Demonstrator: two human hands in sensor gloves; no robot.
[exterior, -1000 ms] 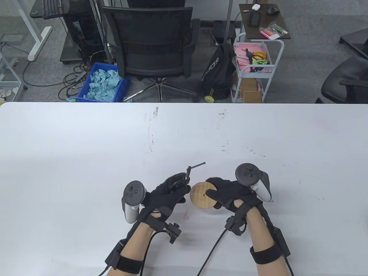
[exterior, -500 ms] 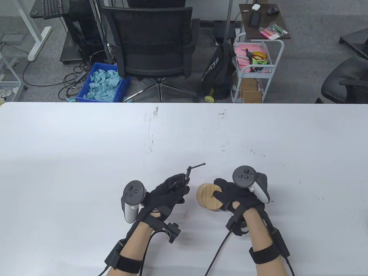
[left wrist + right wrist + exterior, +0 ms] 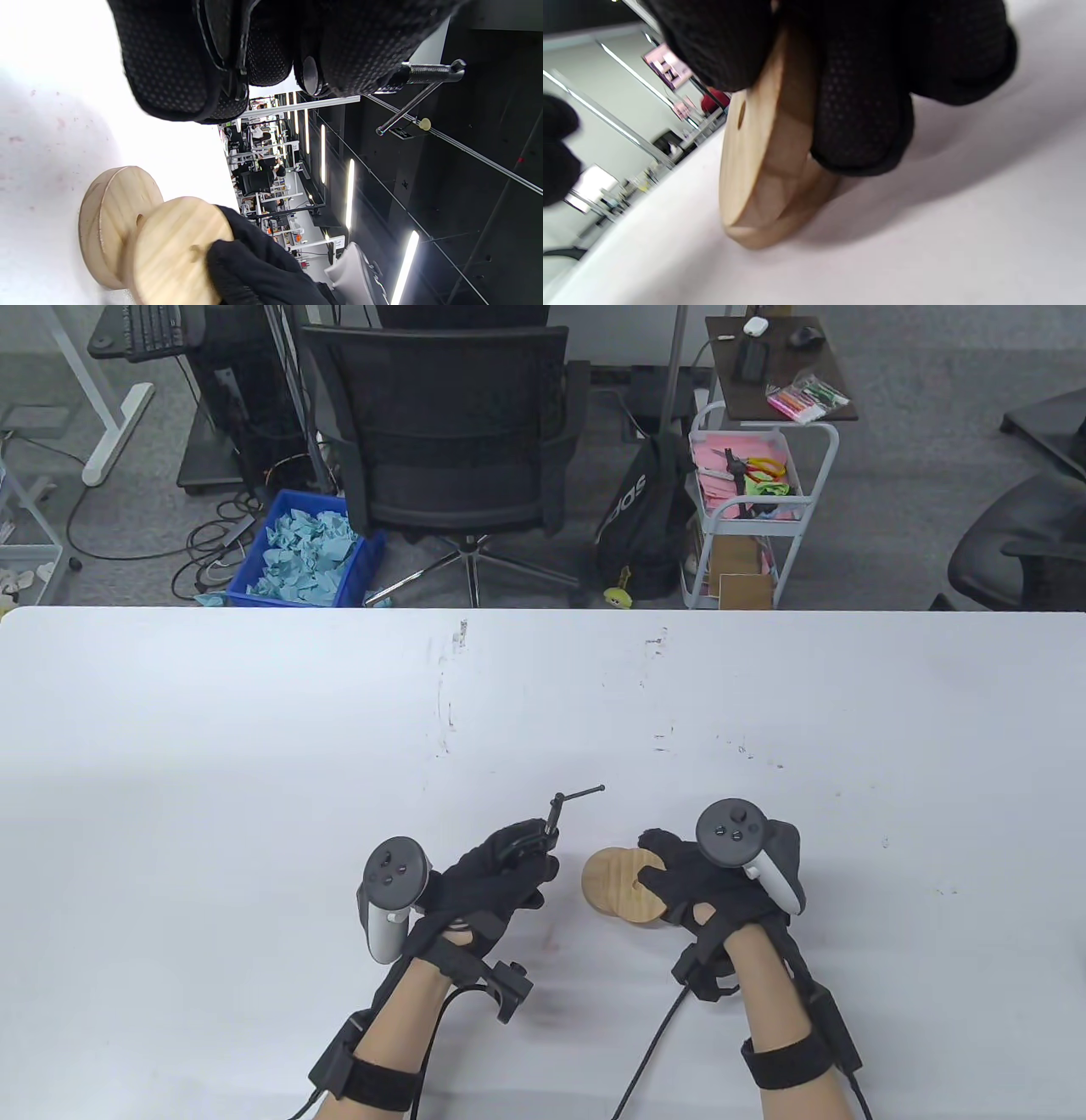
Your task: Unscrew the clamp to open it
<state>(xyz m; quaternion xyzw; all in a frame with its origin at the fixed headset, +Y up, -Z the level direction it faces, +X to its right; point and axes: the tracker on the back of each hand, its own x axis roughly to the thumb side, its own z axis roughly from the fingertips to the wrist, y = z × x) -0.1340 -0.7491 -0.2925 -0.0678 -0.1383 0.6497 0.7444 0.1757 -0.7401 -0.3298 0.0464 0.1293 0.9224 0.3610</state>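
Observation:
My left hand grips the black metal clamp, whose body is mostly hidden in the glove. Its screw with a thin sliding bar handle sticks up and to the right; it also shows in the left wrist view, past my gloved fingers. My right hand holds a round wooden disc by its right edge, apart from the clamp. This disc rests against a second wooden disc lying on the table. In the right wrist view my fingers pinch the upper disc.
The white table stretches wide around both hands, with small dark scuff marks near the middle. Beyond its far edge stand a black office chair, a blue bin and a white cart.
My right hand has moved the wooden disc to the right, away from the clamp, and lowered it from a tilt to nearly flat. My left hand with the clamp has barely moved.

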